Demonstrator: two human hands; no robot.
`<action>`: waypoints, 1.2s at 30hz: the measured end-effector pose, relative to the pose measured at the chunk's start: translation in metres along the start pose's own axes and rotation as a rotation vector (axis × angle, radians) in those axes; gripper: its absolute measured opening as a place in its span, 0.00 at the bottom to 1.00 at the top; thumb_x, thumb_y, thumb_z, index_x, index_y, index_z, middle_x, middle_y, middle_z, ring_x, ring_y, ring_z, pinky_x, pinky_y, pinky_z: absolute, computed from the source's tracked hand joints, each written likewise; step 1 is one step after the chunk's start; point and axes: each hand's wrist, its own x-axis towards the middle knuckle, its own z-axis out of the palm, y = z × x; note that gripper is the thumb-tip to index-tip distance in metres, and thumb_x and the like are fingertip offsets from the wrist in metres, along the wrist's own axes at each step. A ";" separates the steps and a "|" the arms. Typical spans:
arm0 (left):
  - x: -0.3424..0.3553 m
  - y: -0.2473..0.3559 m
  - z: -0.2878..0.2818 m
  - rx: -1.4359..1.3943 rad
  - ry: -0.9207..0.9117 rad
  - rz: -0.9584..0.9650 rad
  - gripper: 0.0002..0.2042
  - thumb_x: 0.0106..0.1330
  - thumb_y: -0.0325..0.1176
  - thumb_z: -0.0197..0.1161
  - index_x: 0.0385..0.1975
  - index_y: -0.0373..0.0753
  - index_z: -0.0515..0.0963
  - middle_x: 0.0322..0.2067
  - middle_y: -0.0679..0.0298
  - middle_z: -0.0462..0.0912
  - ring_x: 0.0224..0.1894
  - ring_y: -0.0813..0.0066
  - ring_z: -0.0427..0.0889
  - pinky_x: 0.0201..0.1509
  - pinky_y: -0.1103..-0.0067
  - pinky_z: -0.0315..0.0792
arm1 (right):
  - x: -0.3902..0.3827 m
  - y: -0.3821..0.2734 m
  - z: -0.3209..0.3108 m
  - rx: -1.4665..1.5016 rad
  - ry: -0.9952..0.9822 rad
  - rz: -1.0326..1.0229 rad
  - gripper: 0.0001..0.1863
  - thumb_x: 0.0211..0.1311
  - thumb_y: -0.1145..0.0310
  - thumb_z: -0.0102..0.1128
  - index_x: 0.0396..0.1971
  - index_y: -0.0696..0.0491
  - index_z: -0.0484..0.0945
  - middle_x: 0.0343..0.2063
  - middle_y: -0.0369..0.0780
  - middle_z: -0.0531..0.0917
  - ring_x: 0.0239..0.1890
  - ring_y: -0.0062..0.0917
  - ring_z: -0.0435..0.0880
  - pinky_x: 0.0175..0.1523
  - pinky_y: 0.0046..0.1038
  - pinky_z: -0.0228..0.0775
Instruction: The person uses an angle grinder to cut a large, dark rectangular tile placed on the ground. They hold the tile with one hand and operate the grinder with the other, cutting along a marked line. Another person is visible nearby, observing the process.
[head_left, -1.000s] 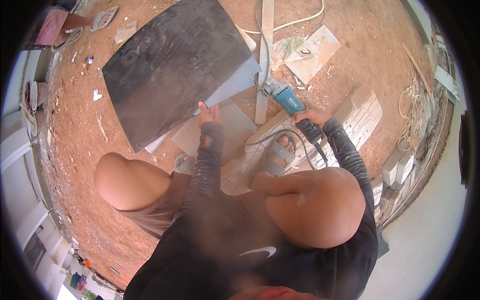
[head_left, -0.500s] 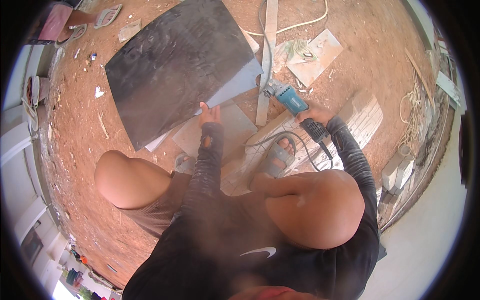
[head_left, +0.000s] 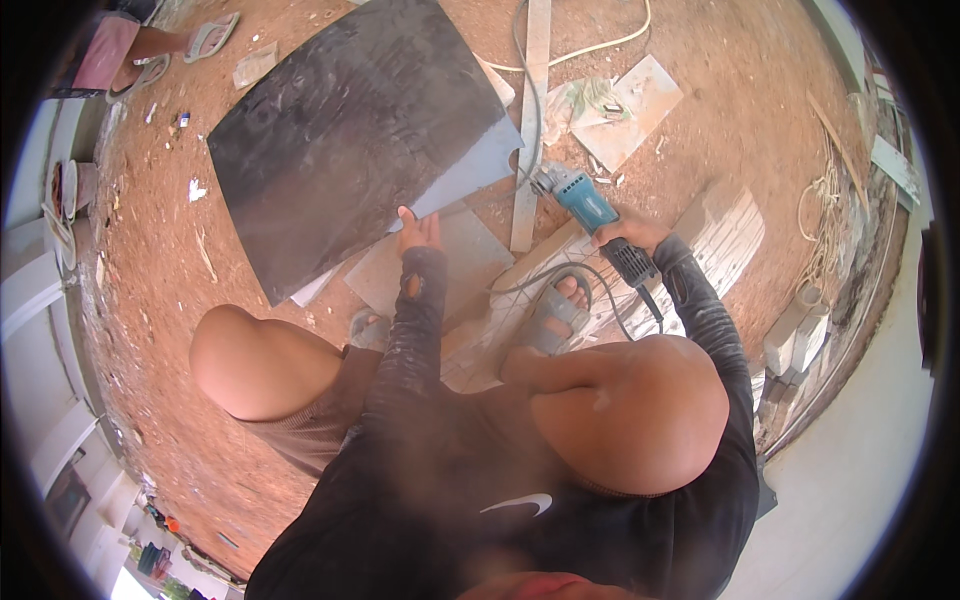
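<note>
A large dark, glossy tile (head_left: 340, 140) lies in front of me, its surface smeared with dust. A small notch shows in its right edge. My left hand (head_left: 418, 232) grips the tile's near edge, with a digit over the top; part of the grip is hidden. In my right hand (head_left: 635, 232) is a teal and black angle grinder (head_left: 590, 203), held round its body. The grinder's head points to the left, close to the notched edge and apart from it as far as I can tell. Its black cord (head_left: 622, 310) loops back past my right foot.
A lighter tile (head_left: 435, 262) lies under the near edge. A long pale strip (head_left: 532, 120) runs beside the dark tile. Beyond the grinder sits a dusty board (head_left: 640, 110) with a crumpled bag. Blocks (head_left: 797, 335) and tangled rope (head_left: 825, 215) are at right; a person's sandalled foot (head_left: 212, 38), far left.
The view has shifted very slightly. Both hands, the tile and the angle grinder keep nearly the same places.
</note>
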 end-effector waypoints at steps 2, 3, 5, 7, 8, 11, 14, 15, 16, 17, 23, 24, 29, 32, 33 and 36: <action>0.003 0.001 -0.003 -0.009 -0.018 0.018 0.35 0.68 0.46 0.67 0.63 0.25 0.62 0.63 0.43 0.69 0.66 0.57 0.72 0.69 0.70 0.75 | 0.003 0.000 0.001 -0.003 -0.009 -0.020 0.25 0.46 0.68 0.73 0.46 0.60 0.77 0.32 0.37 0.81 0.30 0.22 0.81 0.36 0.25 0.76; 0.005 0.001 -0.003 -0.003 -0.004 0.018 0.34 0.68 0.47 0.67 0.62 0.26 0.63 0.62 0.44 0.70 0.65 0.57 0.72 0.69 0.70 0.75 | 0.005 -0.001 0.000 -0.015 -0.021 -0.025 0.25 0.46 0.68 0.73 0.46 0.59 0.77 0.32 0.37 0.81 0.30 0.22 0.81 0.36 0.25 0.76; 0.007 0.000 -0.003 0.008 0.025 0.012 0.33 0.68 0.47 0.67 0.61 0.26 0.64 0.60 0.45 0.72 0.63 0.58 0.74 0.69 0.70 0.75 | 0.006 -0.001 0.000 -0.027 -0.033 -0.022 0.25 0.47 0.68 0.73 0.46 0.59 0.77 0.32 0.37 0.81 0.30 0.21 0.80 0.36 0.25 0.76; 0.007 0.000 -0.004 0.023 0.015 0.017 0.33 0.68 0.48 0.67 0.60 0.26 0.64 0.58 0.45 0.73 0.62 0.58 0.75 0.69 0.71 0.75 | 0.005 -0.003 0.001 -0.028 -0.035 -0.013 0.25 0.47 0.68 0.73 0.47 0.59 0.77 0.32 0.36 0.81 0.30 0.21 0.80 0.36 0.25 0.76; 0.007 -0.001 -0.004 0.029 0.010 0.018 0.33 0.68 0.48 0.66 0.60 0.26 0.65 0.58 0.45 0.74 0.61 0.58 0.76 0.69 0.71 0.75 | 0.004 -0.001 0.000 -0.021 -0.032 -0.020 0.26 0.47 0.68 0.73 0.47 0.59 0.76 0.32 0.36 0.81 0.30 0.21 0.80 0.36 0.25 0.76; 0.007 -0.001 -0.003 0.040 0.014 0.021 0.33 0.68 0.48 0.66 0.60 0.25 0.64 0.58 0.46 0.74 0.62 0.58 0.75 0.69 0.71 0.74 | 0.002 0.000 0.000 -0.004 -0.027 -0.050 0.26 0.48 0.68 0.72 0.48 0.59 0.76 0.32 0.36 0.81 0.29 0.21 0.80 0.36 0.25 0.76; 0.008 0.002 -0.003 0.009 0.039 -0.016 0.33 0.68 0.48 0.67 0.59 0.24 0.64 0.58 0.46 0.73 0.63 0.59 0.74 0.71 0.70 0.73 | -0.002 0.002 0.006 0.030 -0.002 -0.081 0.26 0.48 0.68 0.72 0.48 0.60 0.76 0.32 0.37 0.80 0.29 0.21 0.80 0.35 0.25 0.76; 0.009 0.003 -0.003 0.015 0.026 -0.006 0.34 0.68 0.48 0.67 0.59 0.24 0.64 0.59 0.46 0.73 0.63 0.59 0.74 0.71 0.70 0.72 | 0.000 0.003 0.008 0.056 0.015 -0.082 0.26 0.48 0.68 0.72 0.48 0.59 0.76 0.32 0.37 0.81 0.29 0.21 0.80 0.35 0.25 0.76; 0.007 0.002 -0.003 0.026 0.014 -0.004 0.34 0.68 0.48 0.66 0.59 0.24 0.64 0.59 0.46 0.73 0.64 0.59 0.73 0.72 0.70 0.72 | 0.001 0.009 0.010 0.088 0.038 -0.077 0.25 0.48 0.68 0.72 0.48 0.59 0.76 0.32 0.37 0.81 0.29 0.21 0.80 0.35 0.25 0.76; 0.005 0.001 -0.003 0.037 0.001 -0.001 0.34 0.68 0.48 0.66 0.59 0.24 0.64 0.59 0.46 0.72 0.64 0.59 0.73 0.72 0.70 0.71 | 0.004 0.016 0.010 0.117 0.035 -0.078 0.25 0.48 0.68 0.72 0.47 0.59 0.76 0.33 0.37 0.81 0.30 0.21 0.80 0.35 0.25 0.76; -0.003 0.003 0.001 0.011 0.030 0.019 0.33 0.66 0.45 0.69 0.59 0.23 0.64 0.59 0.46 0.73 0.64 0.60 0.73 0.71 0.71 0.73 | 0.020 0.035 0.021 0.220 0.020 -0.118 0.23 0.49 0.68 0.72 0.46 0.57 0.76 0.33 0.36 0.80 0.30 0.19 0.80 0.36 0.25 0.75; -0.007 0.004 0.001 0.016 0.008 0.019 0.33 0.66 0.44 0.69 0.58 0.23 0.65 0.58 0.46 0.73 0.63 0.60 0.74 0.70 0.71 0.73 | 0.020 0.035 0.025 0.256 0.014 -0.117 0.23 0.49 0.68 0.72 0.46 0.57 0.76 0.33 0.35 0.80 0.30 0.19 0.80 0.36 0.24 0.75; -0.011 0.006 0.003 0.019 -0.028 0.037 0.31 0.66 0.43 0.70 0.56 0.24 0.67 0.56 0.47 0.76 0.59 0.59 0.78 0.69 0.71 0.75 | 0.022 0.033 0.028 0.303 -0.006 -0.121 0.24 0.50 0.68 0.72 0.48 0.57 0.75 0.33 0.35 0.79 0.31 0.18 0.79 0.37 0.23 0.73; -0.009 0.006 0.005 0.019 0.030 0.036 0.30 0.66 0.43 0.70 0.56 0.25 0.68 0.55 0.47 0.77 0.58 0.58 0.79 0.69 0.70 0.75 | 0.022 0.029 0.030 0.305 0.007 -0.124 0.24 0.51 0.68 0.72 0.48 0.57 0.76 0.33 0.34 0.79 0.31 0.18 0.78 0.37 0.23 0.73; -0.009 0.007 0.005 0.038 0.000 0.041 0.33 0.67 0.45 0.68 0.59 0.23 0.64 0.58 0.45 0.73 0.62 0.57 0.74 0.71 0.70 0.72 | 0.022 0.028 0.030 0.310 0.007 -0.124 0.23 0.51 0.68 0.72 0.48 0.57 0.76 0.33 0.34 0.79 0.31 0.18 0.78 0.37 0.23 0.73; -0.011 0.004 0.005 0.073 -0.059 0.040 0.38 0.70 0.48 0.63 0.65 0.21 0.55 0.64 0.40 0.65 0.69 0.56 0.66 0.76 0.69 0.66 | 0.021 0.027 0.029 0.320 0.014 -0.110 0.23 0.51 0.68 0.72 0.47 0.57 0.76 0.33 0.33 0.79 0.31 0.18 0.78 0.37 0.23 0.73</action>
